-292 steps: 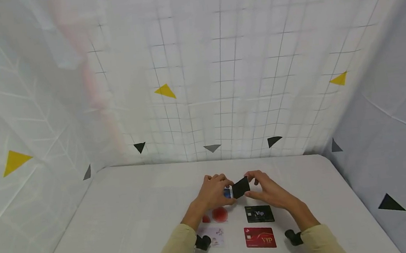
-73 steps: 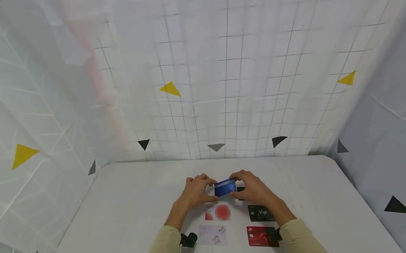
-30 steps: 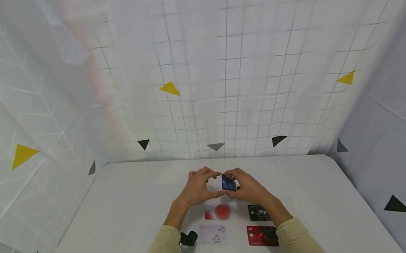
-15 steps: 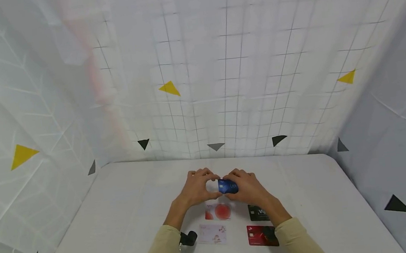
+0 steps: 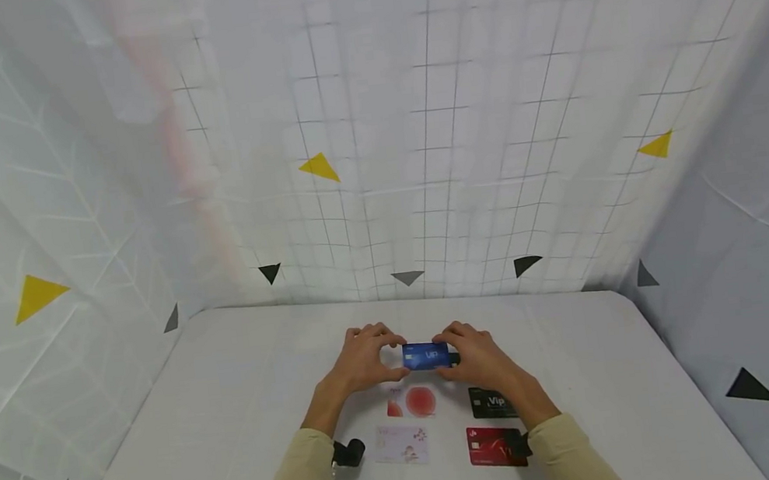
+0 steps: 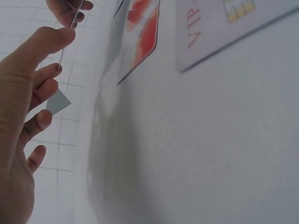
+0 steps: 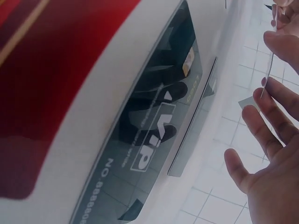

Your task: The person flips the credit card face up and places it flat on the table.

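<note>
A blue VIP card (image 5: 426, 356) is held level between both hands above the far middle of the table, its printed front and chip towards the head camera. My left hand (image 5: 362, 358) pinches its left end between thumb and index finger. My right hand (image 5: 479, 357) pinches the right end the same way. In the left wrist view the blue card (image 6: 62, 53) appears edge-on, as a thin line. Partly behind my right hand lies a dark card (image 5: 455, 358); the right wrist view shows this dark card (image 7: 194, 121) flat on the table.
Nearer me lie a white card with red circles (image 5: 420, 401), a pale pink card (image 5: 402, 445), a black Vip card (image 5: 490, 402) and a red VIP card (image 5: 492, 446). The right wrist partly covers the red one. White gridded cloth (image 5: 396, 215) hangs behind the table (image 5: 265, 378).
A dark card, earlier held between the hands, now lies on the table. The blue card first showed its striped back, was turned over with the right hand, and now both hands hold it face up.
</note>
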A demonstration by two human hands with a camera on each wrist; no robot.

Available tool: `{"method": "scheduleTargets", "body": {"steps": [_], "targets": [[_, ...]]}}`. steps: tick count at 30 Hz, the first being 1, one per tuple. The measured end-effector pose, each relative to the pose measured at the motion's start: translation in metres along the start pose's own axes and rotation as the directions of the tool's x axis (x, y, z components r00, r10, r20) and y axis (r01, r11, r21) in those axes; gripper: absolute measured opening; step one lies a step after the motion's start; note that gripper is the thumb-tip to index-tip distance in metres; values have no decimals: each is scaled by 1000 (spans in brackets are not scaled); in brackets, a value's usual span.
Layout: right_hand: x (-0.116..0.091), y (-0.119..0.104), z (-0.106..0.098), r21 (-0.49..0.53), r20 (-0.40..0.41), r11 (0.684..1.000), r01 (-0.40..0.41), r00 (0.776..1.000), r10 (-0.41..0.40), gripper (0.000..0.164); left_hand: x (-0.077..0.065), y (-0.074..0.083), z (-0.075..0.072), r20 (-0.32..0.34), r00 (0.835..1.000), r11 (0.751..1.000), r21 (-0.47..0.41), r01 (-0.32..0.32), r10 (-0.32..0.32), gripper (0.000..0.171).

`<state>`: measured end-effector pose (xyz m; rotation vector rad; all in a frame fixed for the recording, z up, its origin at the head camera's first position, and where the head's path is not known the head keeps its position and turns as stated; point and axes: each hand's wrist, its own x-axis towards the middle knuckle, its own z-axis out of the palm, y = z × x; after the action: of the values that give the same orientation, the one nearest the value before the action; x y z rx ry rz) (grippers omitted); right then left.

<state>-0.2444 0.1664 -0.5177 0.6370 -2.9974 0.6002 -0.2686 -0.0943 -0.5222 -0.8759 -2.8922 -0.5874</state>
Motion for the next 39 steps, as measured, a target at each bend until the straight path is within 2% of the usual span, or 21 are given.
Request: {"method": "scheduleTargets", "body": {"steps": [10, 15, 19, 28, 39], "targets": [[1, 0, -1, 80, 45, 995, -58, 997, 55, 56, -1, -5, 0, 31, 999, 999, -31, 24, -23, 52], [5, 3, 2, 119, 108, 987, -106, 990, 93, 54, 2, -5, 3, 105, 993, 998, -43, 54, -50, 50], [9, 6, 5, 90, 133, 991, -101, 987, 89, 54, 4, -7, 7, 147, 987, 997, -29, 68, -63, 51], [14, 7, 13, 91, 146, 988, -122, 983, 108, 53, 3, -6, 10, 163, 983, 997, 4, 82, -82, 50], [12, 6, 16, 81, 133, 989, -127, 984, 115, 51, 3, 0, 6, 169, 980, 995, 26, 100, -103, 50]]}}
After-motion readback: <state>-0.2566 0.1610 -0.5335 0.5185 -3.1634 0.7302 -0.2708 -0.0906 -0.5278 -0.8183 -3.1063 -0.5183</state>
